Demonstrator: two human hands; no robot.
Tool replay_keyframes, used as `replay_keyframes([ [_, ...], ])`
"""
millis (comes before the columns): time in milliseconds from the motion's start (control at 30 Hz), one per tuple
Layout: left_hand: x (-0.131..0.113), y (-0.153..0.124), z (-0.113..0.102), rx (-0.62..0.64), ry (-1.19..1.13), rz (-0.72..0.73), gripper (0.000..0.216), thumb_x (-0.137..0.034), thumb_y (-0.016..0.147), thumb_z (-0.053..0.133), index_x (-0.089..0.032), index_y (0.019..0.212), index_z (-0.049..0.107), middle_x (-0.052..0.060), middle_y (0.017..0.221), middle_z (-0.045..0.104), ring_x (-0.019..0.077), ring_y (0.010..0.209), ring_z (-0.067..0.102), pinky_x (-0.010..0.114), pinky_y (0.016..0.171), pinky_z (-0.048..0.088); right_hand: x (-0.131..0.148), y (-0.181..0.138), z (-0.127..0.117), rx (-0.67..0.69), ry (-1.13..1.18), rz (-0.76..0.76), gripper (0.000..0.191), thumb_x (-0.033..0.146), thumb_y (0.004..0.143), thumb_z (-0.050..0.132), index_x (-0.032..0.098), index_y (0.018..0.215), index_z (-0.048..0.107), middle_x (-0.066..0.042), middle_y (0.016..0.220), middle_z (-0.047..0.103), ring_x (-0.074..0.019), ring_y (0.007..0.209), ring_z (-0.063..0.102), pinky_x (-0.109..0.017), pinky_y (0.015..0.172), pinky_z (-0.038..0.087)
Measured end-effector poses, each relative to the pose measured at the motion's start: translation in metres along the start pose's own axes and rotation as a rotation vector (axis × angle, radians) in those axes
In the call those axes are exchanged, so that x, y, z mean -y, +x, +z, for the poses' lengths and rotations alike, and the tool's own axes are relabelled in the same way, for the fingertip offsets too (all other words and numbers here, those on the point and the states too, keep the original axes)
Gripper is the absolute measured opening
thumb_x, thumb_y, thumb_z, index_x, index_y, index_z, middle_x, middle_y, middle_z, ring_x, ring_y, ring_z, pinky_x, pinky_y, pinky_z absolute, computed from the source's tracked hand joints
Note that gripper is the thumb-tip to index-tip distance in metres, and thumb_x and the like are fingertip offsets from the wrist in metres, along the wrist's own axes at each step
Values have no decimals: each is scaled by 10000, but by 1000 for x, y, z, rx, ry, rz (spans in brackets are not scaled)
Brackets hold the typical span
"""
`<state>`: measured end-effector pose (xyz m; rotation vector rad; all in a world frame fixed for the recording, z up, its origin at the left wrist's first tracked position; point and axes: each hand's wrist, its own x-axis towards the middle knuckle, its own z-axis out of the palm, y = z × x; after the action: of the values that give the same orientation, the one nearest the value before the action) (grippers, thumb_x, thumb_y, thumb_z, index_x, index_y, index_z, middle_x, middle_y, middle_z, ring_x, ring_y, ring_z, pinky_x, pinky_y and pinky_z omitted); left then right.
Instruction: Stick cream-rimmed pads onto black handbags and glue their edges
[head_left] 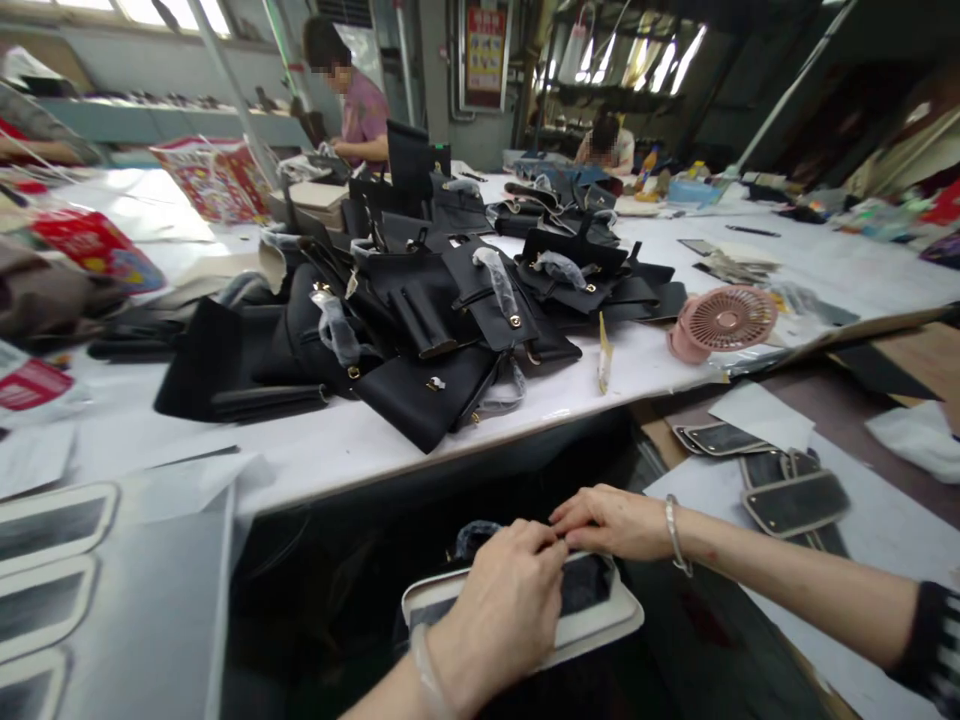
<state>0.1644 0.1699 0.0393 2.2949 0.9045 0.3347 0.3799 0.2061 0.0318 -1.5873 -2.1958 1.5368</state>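
Low in the head view, both hands rest on a flat black panel with a pale border (600, 620). My left hand (502, 615) lies over the panel's middle with its fingers curled down, fingertips pressed together at the far edge. My right hand (611, 522) comes in from the right, wearing a silver bracelet, its fingers pinched close to the left fingertips on that same far edge. What sits between the fingertips is too small to make out. A dark surface (337, 600) lies under the panel.
A heap of black handbags (420, 320) covers the white table (337, 450) ahead. A pink small fan (724, 320) lies to the right. More bordered panels are stacked at left (52, 560) and right (787, 490). Two people work at the far end.
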Motion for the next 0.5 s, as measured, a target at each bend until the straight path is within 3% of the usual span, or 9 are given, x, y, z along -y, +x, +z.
replay_keyframes([
  [133, 45, -19, -32, -173, -321, -284, 373, -292, 939, 488, -199, 1268, 637, 63, 1276, 670, 211, 1152, 607, 323, 1042, 439, 12, 43, 20, -49, -1, 79, 577, 520, 984, 347, 129, 1048, 767, -82, 946, 762, -223, 857, 676, -286, 750, 499],
  [200, 79, -33, -36, -161, -381, -468, 440, -391, 955, 447, -160, 1285, 627, 82, 1317, 658, 237, 1216, 581, 334, 1074, 398, 18, 63, 34, -63, -11, 115, 649, 533, 1005, 262, 111, 1069, 751, -107, 956, 762, -216, 829, 684, -284, 717, 495],
  [333, 138, -50, -5, 50, -469, -658, 547, -522, 965, 395, -82, 1016, 717, 145, 1031, 748, 294, 987, 677, 405, 888, 496, 26, 76, 55, -49, -104, 119, 634, 555, 998, 290, 162, 823, 756, -94, 818, 750, -223, 771, 671, -301, 708, 447],
  [400, 155, -48, 20, 166, -541, -710, 578, -576, 974, 376, -104, 944, 708, 113, 934, 748, 255, 891, 694, 398, 817, 524, 28, 74, 58, -43, -156, 100, 633, 560, 1001, 277, 189, 764, 731, -78, 788, 738, -224, 768, 665, -306, 715, 424],
  [500, 167, -34, 50, 268, -608, -731, 475, -570, 951, 491, -135, 946, 680, 58, 954, 726, 215, 907, 685, 404, 861, 528, 33, 70, 59, -45, -225, 91, 662, 560, 1014, 214, 205, 757, 709, -75, 787, 733, -225, 757, 663, -310, 710, 403],
])
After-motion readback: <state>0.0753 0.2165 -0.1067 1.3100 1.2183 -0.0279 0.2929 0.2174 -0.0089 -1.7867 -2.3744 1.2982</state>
